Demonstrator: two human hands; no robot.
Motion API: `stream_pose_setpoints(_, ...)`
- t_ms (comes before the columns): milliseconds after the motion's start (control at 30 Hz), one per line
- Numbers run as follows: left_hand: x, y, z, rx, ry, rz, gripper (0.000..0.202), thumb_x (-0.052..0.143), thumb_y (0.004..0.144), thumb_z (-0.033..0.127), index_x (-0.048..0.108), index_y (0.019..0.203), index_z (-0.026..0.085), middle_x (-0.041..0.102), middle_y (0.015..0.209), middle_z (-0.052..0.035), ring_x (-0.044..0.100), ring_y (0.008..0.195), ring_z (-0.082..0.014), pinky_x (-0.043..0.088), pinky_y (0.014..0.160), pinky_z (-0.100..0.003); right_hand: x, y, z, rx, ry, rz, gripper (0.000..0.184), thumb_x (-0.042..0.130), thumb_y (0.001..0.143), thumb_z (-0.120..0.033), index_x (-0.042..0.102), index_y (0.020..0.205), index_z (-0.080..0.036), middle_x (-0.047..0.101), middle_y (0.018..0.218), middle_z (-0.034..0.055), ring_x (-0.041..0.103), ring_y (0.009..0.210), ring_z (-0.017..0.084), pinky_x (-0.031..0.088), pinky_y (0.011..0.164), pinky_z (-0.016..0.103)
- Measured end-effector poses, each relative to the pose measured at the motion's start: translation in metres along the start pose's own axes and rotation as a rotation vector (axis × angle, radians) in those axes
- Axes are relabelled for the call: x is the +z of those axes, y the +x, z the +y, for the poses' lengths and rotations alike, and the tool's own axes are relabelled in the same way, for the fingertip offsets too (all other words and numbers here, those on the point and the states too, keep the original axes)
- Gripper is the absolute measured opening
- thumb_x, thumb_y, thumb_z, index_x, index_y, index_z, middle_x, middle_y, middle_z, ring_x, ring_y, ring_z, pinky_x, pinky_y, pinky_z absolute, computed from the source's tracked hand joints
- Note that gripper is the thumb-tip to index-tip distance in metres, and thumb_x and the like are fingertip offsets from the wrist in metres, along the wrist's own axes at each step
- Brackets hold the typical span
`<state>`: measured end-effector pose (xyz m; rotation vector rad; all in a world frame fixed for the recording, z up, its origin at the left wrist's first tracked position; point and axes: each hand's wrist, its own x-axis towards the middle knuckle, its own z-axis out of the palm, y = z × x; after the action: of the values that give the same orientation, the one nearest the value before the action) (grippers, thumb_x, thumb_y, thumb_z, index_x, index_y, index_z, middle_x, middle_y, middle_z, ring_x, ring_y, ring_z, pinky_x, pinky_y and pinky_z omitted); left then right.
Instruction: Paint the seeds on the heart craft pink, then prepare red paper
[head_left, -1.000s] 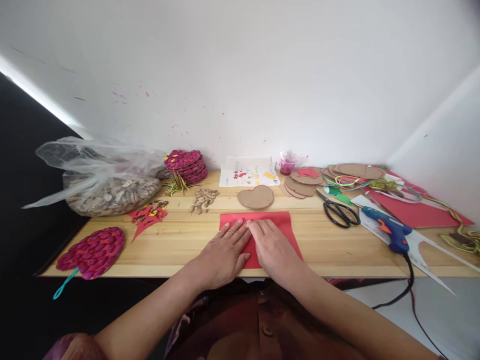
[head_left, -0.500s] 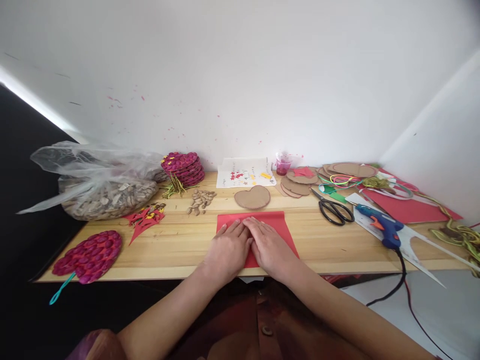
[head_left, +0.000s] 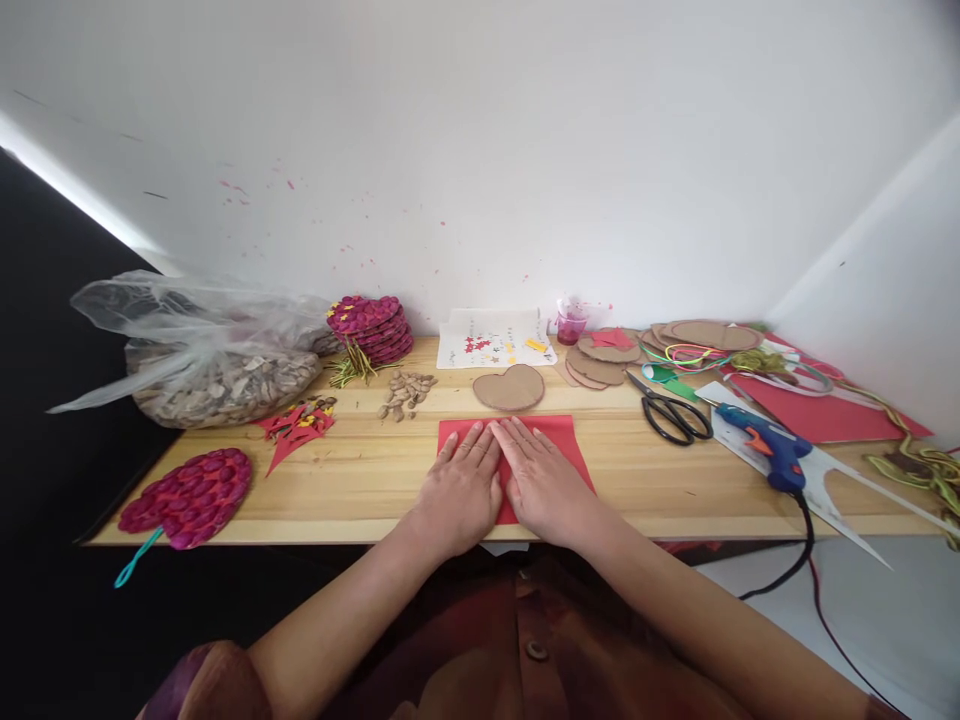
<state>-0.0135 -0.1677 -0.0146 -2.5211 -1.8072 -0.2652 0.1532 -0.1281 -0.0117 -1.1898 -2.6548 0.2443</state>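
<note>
A red sheet (head_left: pixel 559 440) lies at the front middle of the wooden table. My left hand (head_left: pixel 463 485) rests flat on its left part, fingers stretched away from me. Beside it my right hand (head_left: pixel 544 480) lies flat too, and the fingertips of both meet near the sheet's far edge. Neither hand grips anything. Just beyond the sheet is a heart-shaped cardboard piece (head_left: pixel 508 388) with a dark outline. Much of the sheet's middle is hidden under my hands.
Leftward are a plastic bag of shells (head_left: pixel 225 385), loose shells (head_left: pixel 407 393), red scraps (head_left: pixel 300 430) and a magenta heart (head_left: pixel 191 495). Black scissors (head_left: pixel 675 415), a blue glue gun (head_left: pixel 780 455) and cardboard pieces (head_left: pixel 600 368) lie rightward. A white paper (head_left: pixel 495 325) sits behind.
My hands have flattened and their fingers have straightened on the red sheet. The whole view has shifted slightly; the other things stay in place.
</note>
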Motion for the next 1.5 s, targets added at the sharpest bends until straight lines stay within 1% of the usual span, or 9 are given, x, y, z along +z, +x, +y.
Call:
stream_pose_setpoints(233,-0.007,0.004,0.001,-0.029,-0.003,-0.116,0.063,0.034,0.102,0.023,0.037,0.162,0.007,0.032,0.169,-0.0145,0.028,0.16,-0.0308,0.027,0.129,-0.06,-0.001,0.0,0.002,-0.004,-0.054,-0.011,0.067,0.037,0.099,-0.02,0.032,0.164,-0.004,0.029,0.171,0.0152,0.03,0.16,0.029,0.027,0.131,0.055)
stream_pose_setpoints(400,-0.009,0.004,0.001,-0.048,0.02,-0.168,0.063,0.031,0.104,0.027,0.03,0.165,0.012,0.026,0.172,-0.01,0.022,0.162,-0.0285,0.023,0.13,-0.058,0.0,0.001,0.001,0.052,-0.082,-0.035,0.067,0.036,0.103,-0.029,0.028,0.165,-0.008,0.025,0.172,0.0116,0.023,0.162,0.028,0.022,0.133,0.053)
stream_pose_setpoints(600,-0.006,0.003,0.0,-0.044,0.012,-0.16,0.064,0.027,0.106,0.03,0.024,0.167,0.012,0.018,0.174,-0.0073,0.017,0.163,-0.0278,0.021,0.131,-0.057,-0.002,-0.001,-0.001,0.109,-0.134,-0.018,0.069,0.038,0.102,-0.035,0.031,0.164,-0.006,0.027,0.171,0.0149,0.022,0.163,0.03,0.02,0.133,0.055)
stream_pose_setpoints(800,-0.009,0.003,0.0,-0.033,0.008,-0.148,0.063,0.03,0.106,0.028,0.027,0.166,0.009,0.022,0.173,-0.0118,0.02,0.162,-0.0281,0.022,0.131,-0.057,-0.005,0.003,-0.001,0.073,-0.142,-0.034,0.07,0.038,0.102,-0.035,0.032,0.164,-0.005,0.028,0.171,0.0154,0.021,0.163,0.029,0.021,0.133,0.052)
stream_pose_setpoints(933,-0.015,0.008,0.002,-0.044,0.005,-0.141,0.061,0.036,0.105,0.026,0.035,0.163,0.007,0.033,0.17,-0.0158,0.03,0.159,-0.0303,0.029,0.129,-0.056,-0.007,0.004,0.002,0.043,-0.11,-0.058,0.07,0.038,0.101,-0.033,0.028,0.166,-0.008,0.025,0.173,0.0111,0.02,0.163,0.028,0.022,0.133,0.051)
stream_pose_setpoints(1033,-0.017,0.015,0.005,-0.074,0.022,-0.123,0.058,0.037,0.103,0.021,0.041,0.16,0.008,0.043,0.165,-0.016,0.039,0.155,-0.0305,0.034,0.126,-0.054,-0.01,0.004,0.003,0.028,-0.082,-0.055,0.071,0.039,0.1,-0.031,0.026,0.167,-0.01,0.025,0.174,0.0085,0.022,0.163,0.027,0.021,0.133,0.052)
stream_pose_setpoints(1233,-0.011,0.019,0.007,-0.1,0.014,-0.057,0.054,0.041,0.103,0.019,0.048,0.156,0.009,0.051,0.16,-0.0143,0.046,0.151,-0.0308,0.038,0.124,-0.051,-0.011,0.008,-0.003,0.067,-0.069,-0.036,0.069,0.036,0.1,-0.028,0.029,0.165,-0.008,0.029,0.172,0.0111,0.029,0.161,0.027,0.026,0.131,0.052)
stream_pose_setpoints(1367,-0.004,0.015,0.001,-0.071,0.004,0.003,0.053,0.039,0.105,0.02,0.049,0.156,0.011,0.051,0.161,-0.0134,0.045,0.152,-0.0284,0.037,0.125,-0.047,-0.008,0.011,-0.007,0.099,-0.086,-0.011,0.066,0.031,0.101,-0.025,0.031,0.164,-0.005,0.036,0.169,0.0146,0.033,0.159,0.029,0.028,0.13,0.053)
stream_pose_setpoints(1500,-0.002,0.017,-0.004,0.0,-0.033,-0.019,0.056,0.038,0.104,0.019,0.043,0.158,0.005,0.041,0.166,-0.0163,0.035,0.157,-0.0277,0.033,0.128,-0.044,-0.004,0.011,-0.004,0.088,-0.062,-0.014,0.069,0.033,0.1,-0.025,0.025,0.167,-0.008,0.028,0.172,0.0118,0.026,0.162,0.027,0.024,0.132,0.051)
